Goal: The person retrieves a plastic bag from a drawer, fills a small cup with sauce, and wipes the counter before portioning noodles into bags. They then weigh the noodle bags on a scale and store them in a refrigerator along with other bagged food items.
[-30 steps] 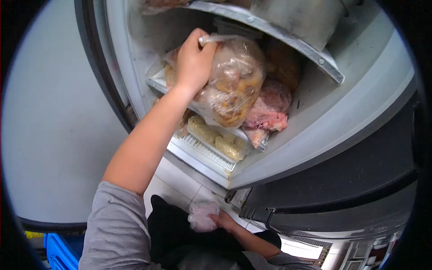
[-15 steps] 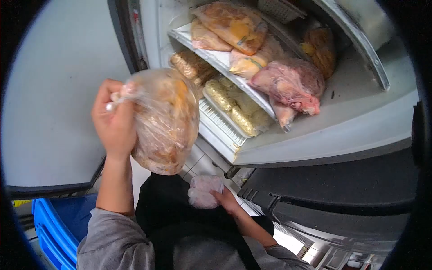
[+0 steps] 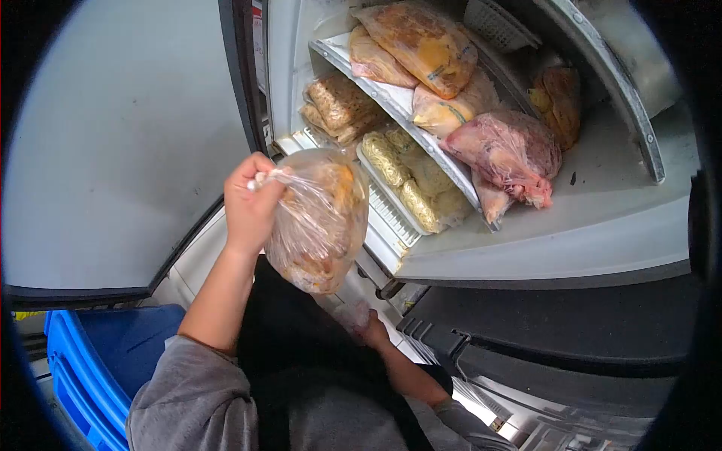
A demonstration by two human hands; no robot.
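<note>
My left hand grips the knotted top of a large clear plastic bag with orange-brown food inside. The bag hangs in front of the open fridge's lower shelf. Lower down, close to my black apron, my right hand holds a small frosty plastic bag, partly hidden by the apron. Beside the big bag, a white tray bears wrapped yellowish packs.
On the upper shelf lie bagged orange meat and a reddish bag of meat. Brown packs sit below. The open door is at left, above a blue bin.
My left hand and the large bag have moved right, nearer the lower shelf. The small bag in my right hand is now more hidden. The view has shifted slightly.
</note>
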